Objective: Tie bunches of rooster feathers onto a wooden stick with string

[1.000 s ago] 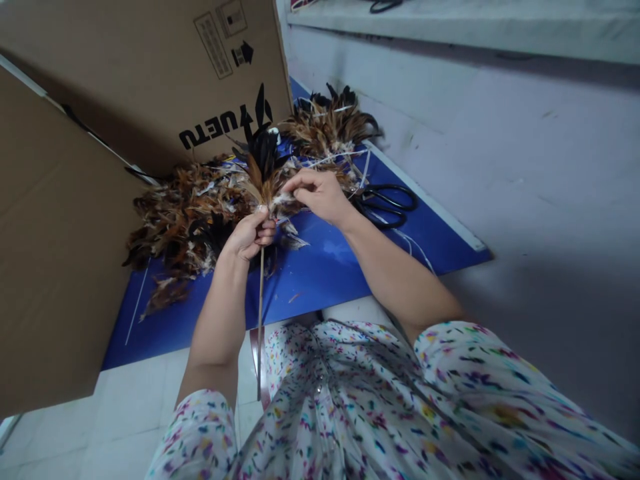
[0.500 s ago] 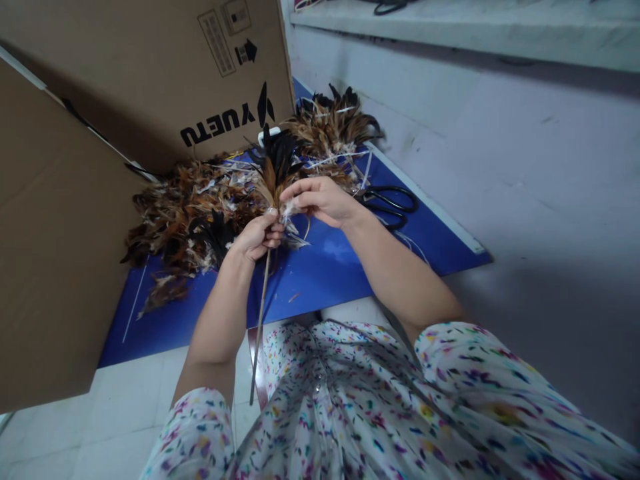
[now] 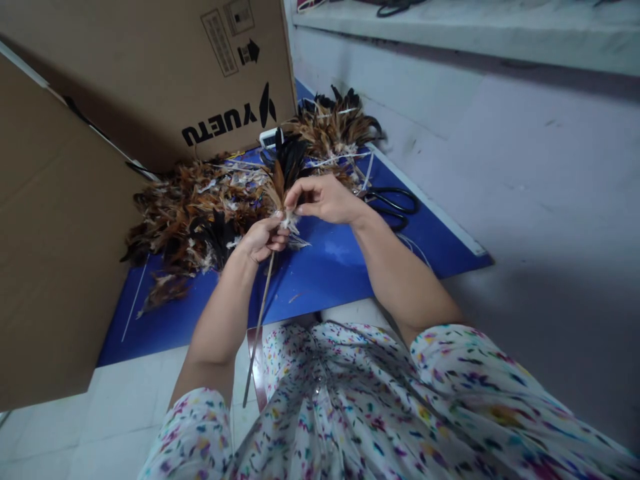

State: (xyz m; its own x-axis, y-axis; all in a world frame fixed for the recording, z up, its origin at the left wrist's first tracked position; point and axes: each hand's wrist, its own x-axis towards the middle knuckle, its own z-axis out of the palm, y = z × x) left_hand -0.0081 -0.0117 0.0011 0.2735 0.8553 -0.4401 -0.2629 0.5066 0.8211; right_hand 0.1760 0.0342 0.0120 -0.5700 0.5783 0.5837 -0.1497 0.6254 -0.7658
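Blue tabletop [image 3: 333,267] has a messy feather pile [image 3: 183,197] beside the left hand [image 3: 265,237], tied-looking bundle [image 3: 330,130] beyond the right hand [image 3: 323,199], scissors [image 3: 415,202] by its wrist.

One view only, taken from the wearer's head, aimed forward and down. Floral shirt [image 3: 360,407] is caught closest, along the bottom edge. Left hand [image 3: 265,239] and right hand [image 3: 327,199] are framed from above, farther out. Carton [image 3: 125,80] is cropped at upper left, shelf [image 3: 450,33] at upper right.
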